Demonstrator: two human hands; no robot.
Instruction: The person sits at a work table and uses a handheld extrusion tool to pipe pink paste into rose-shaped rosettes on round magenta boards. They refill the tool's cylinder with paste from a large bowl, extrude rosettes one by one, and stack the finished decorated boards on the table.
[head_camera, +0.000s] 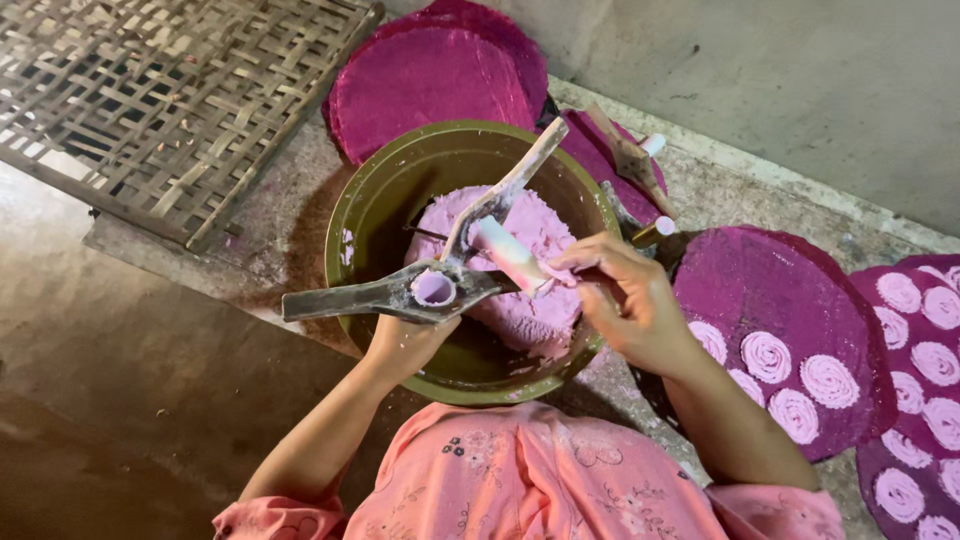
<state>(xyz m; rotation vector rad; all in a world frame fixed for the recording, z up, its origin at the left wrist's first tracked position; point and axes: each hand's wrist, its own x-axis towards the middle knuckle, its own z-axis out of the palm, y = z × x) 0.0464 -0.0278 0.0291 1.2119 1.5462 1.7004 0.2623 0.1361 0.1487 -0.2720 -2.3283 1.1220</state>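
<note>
A green bowl (370, 215) holds a mound of pink dough (545, 235). Over it I hold a forked wooden press (340, 300) with a round cup in its middle packed with pink dough. My left hand (405, 340) grips the press from below, under the cup. My right hand (625, 300) is closed around a pale wooden plunger (508, 252), its end angled toward the cup, with dough smeared on the fingers.
Magenta round mats (425, 75) lie behind the bowl. More mats at the right (790, 290) carry several pink dough spirals. A woven bamboo rack (170, 100) lies at the upper left. A concrete wall (800, 80) runs along the back.
</note>
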